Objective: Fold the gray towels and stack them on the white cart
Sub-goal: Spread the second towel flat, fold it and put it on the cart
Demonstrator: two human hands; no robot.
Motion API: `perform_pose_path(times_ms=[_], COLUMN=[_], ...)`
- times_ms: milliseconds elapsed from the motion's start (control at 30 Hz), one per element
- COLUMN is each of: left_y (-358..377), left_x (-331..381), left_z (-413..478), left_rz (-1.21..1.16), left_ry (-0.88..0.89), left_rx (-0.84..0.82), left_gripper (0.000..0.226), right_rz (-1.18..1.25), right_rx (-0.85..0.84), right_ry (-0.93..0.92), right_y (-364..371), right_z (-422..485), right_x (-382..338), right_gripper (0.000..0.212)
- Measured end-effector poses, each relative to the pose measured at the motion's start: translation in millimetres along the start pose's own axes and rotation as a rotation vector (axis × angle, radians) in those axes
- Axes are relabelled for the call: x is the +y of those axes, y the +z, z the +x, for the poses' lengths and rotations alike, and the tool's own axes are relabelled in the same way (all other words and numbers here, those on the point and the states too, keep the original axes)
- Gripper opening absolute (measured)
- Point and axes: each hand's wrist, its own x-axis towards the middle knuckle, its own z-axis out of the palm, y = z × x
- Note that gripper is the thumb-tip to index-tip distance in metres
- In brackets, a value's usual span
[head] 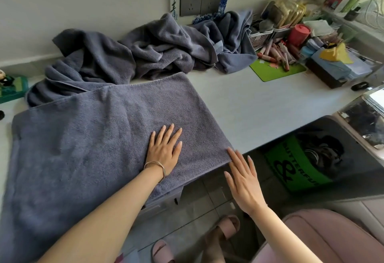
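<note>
the left hand [164, 150] is laid flat on the gray towel [93, 133], palm down, with the fingers straight and a little spread. nothing is gripped by it; the cloth is only pressed. a thin metal bracelet [155, 166] is worn on its wrist.

the right hand [243, 181] is also held open, the fingers straight and close together. its fingertips are placed at the near right corner of the towel and seem to touch it, while the palm is kept off the edge of the white table [259, 104], above the floor.

the towel is spread flat under the left hand. its long axis is directed from the left of this hand to the right, a little slanted, so that the right end lies farther away. the short right edge is found just beside the right fingertips, and the near side is hung over the table edge.

beyond both hands, a pile of unfolded gray towels [158, 50] is heaped against the wall. far to the right of the right hand, a green mat [276, 73] and a red cup [299, 34] are seen.
</note>
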Motion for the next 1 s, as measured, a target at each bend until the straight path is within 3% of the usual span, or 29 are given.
perform_pose_path(times_ms=[133,233,300,433,533,767,900,1000], left_y=[0,-1,-2,-3,-4,-5,-6,-13], left_x=[2,2,0,-2,0,3,-1,-14], left_z=[0,1,1,-1,-1,1,2,5], left_rz=[0.024,0.022,0.011,-0.002,0.011,0.024,-0.063,-0.080], left_ry=[-0.001,0.008,-0.030,-0.132,-0.162,-0.219,-0.249,-0.340], left_rx=[-0.010,-0.029,-0.004,0.033,0.021,-0.001,0.092,0.175], left_gripper=[0.065,0.067,0.067,0.070,0.069,0.071,0.078,0.081], right_rz=[0.131,0.233,0.237,0.152,0.064,0.070,0.295,0.538], right_rx=[0.166,0.310,0.248,-0.057,-0.197,-0.201,-0.162,-0.103], right_ry=[0.063,-0.026,-0.028,-0.057,-0.123,0.014,0.046,0.241], right_y=[-5,-17,-18,0,13,10,0,-7], right_z=[-18,-1,31,101,124,123,138,175], right_x=[10,-4,-21,-55,-53,-8,-6,-13], right_gripper=[0.052,0.034,0.032,0.058,0.063,0.067,0.059,0.052])
